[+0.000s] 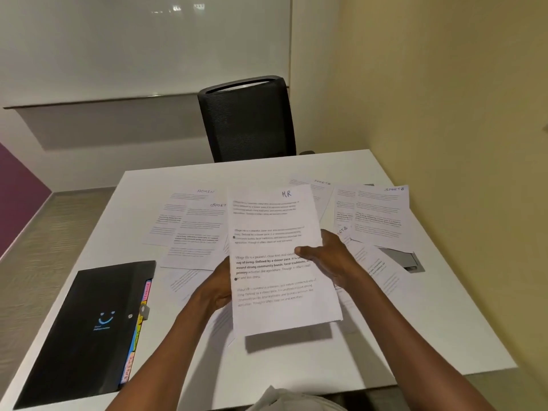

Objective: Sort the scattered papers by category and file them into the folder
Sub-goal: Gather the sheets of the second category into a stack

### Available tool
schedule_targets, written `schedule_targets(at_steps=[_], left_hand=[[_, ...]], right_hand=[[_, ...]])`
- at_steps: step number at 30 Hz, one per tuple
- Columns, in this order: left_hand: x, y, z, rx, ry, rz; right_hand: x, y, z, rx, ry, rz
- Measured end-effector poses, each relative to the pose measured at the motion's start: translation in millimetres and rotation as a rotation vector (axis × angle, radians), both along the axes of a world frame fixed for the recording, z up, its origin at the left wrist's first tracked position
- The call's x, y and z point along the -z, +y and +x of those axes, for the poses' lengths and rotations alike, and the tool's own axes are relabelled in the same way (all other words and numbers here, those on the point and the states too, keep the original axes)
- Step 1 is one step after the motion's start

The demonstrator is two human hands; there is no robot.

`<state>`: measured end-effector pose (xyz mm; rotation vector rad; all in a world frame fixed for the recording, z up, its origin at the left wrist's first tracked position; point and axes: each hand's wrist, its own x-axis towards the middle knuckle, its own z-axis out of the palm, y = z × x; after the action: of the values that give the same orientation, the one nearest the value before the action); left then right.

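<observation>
I hold a small stack of printed sheets (275, 232) upright above the table, its top sheet marked "HR" in pen. My left hand (216, 287) grips its left edge from behind. My right hand (324, 256) grips the right edge, thumb across the front. More printed papers lie scattered on the white table (400, 330): one headed "ADMIN" (189, 200) and one headed "SPORTS" (198, 229) at the left, and sheets headed "SPORTS" (382, 215) at the right. A black expanding folder (89, 327) with coloured index tabs lies shut at the near left.
A black mesh office chair (247, 120) stands at the table's far edge. A grey cable hatch (404, 259) in the tabletop shows partly under the right-hand papers. A yellow wall runs close along the table's right side.
</observation>
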<state>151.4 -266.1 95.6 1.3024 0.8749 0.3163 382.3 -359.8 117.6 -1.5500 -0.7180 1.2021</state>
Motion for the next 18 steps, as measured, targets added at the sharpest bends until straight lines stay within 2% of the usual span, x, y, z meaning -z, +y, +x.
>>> schedule_targets(at_steps=[3,6,8,13,18], left_hand=[[-1.3,-4.6,0.8,-0.087,-0.014,-0.110],[6.5,0.3,-0.5,-0.249,-0.120,-0.221],[5.1,-0.3,5.4,-0.320,-0.099,-0.138],[-5.8,-2.3,19.3,-0.397,-0.029,0.272],[1.3,-8.6,26.1,-0.462,-0.023,0.319]], right_hand=[[12.3,-0.1,-13.4,0.096,0.055,0.017],[20.8,-2.4,-18.1,0.208,-0.076,0.001],[19.3,-2.9,-22.2,0.250,-0.181,0.023],[4.6,0.2,-20.4,0.289,-0.272,0.170],[15.2,-5.1,-12.7,0.334,-0.253,0.185]])
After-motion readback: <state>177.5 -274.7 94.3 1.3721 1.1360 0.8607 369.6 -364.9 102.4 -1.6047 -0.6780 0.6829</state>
